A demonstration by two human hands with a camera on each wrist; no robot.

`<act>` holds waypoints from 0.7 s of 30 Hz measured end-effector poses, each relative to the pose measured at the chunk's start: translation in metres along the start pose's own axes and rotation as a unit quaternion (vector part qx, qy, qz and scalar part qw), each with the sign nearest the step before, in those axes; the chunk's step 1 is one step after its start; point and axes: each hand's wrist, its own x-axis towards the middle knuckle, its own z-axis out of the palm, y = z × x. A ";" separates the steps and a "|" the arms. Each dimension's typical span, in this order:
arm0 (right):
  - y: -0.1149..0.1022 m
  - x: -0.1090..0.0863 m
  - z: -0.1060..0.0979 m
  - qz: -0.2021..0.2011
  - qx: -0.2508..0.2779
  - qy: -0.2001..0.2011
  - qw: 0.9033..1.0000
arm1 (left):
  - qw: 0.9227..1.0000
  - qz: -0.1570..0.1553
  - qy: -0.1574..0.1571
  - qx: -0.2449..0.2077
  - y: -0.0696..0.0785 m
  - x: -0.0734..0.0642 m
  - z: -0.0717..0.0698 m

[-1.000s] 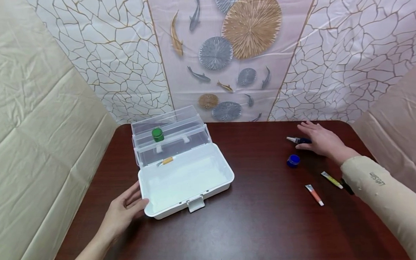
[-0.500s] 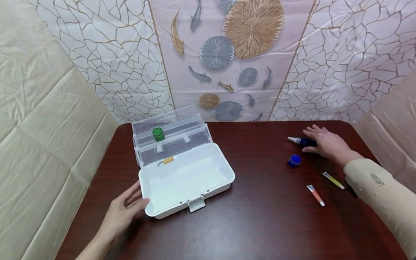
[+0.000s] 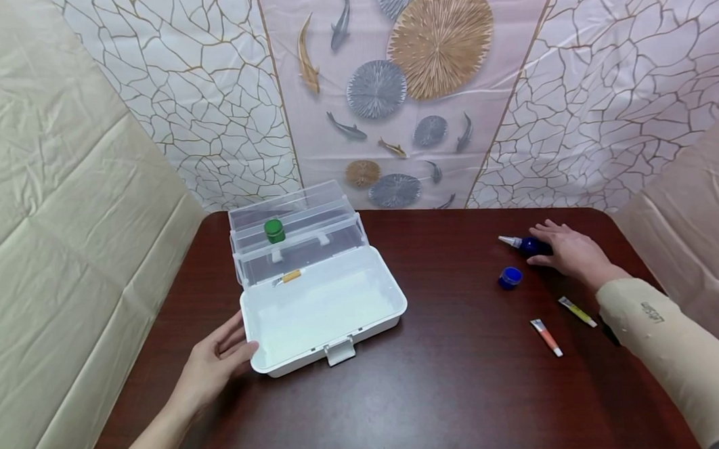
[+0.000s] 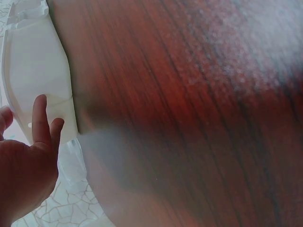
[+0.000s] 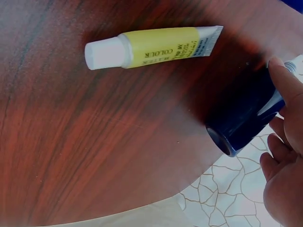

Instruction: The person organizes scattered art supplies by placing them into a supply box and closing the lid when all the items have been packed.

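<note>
My left hand point(image 3: 207, 368) is at the left front corner of a white storage box point(image 3: 324, 314), thumb over the rim and fingers along the outer wall. In the left wrist view the fingers point(image 4: 41, 118) lie against the box's side point(image 4: 38, 61). Over at the far right, my right hand point(image 3: 571, 254) holds a dark blue bottle point(image 3: 531, 245) with a pale pointed nozzle, lying on its side. The right wrist view has the thumb on one side of the bottle point(image 5: 246, 113) and the fingers on the other. A yellow watercolour tube point(image 5: 163, 46) lies nearby.
Clear fold-out trays point(image 3: 329, 226) at the box's back bear a green jar point(image 3: 274, 231). A small orange-handled tool point(image 3: 290, 276) is at the box's back left. Near my right arm are a blue jar point(image 3: 510, 278) and an orange tube point(image 3: 546, 337). Fabric walls point(image 3: 390, 114) enclose the dark table.
My right hand has moved down and slightly right, closing in on the blue bottle. The left hand stays at the box corner. The whole view has drifted slightly.
</note>
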 end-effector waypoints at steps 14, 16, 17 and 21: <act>0.005 0.000 0.007 0.020 -0.012 -0.001 1.000 | 1.000 0.008 0.000 -0.009 -0.002 0.001 0.001; 0.005 0.000 0.008 0.024 -0.013 -0.003 1.000 | 1.000 0.006 -0.001 -0.011 -0.002 0.001 0.001; 0.006 0.000 0.008 0.026 -0.013 -0.004 1.000 | 1.000 0.006 -0.001 -0.011 -0.002 0.001 0.000; 0.007 0.001 0.008 0.029 -0.014 -0.004 0.999 | 1.000 0.007 -0.001 -0.012 -0.002 0.001 0.000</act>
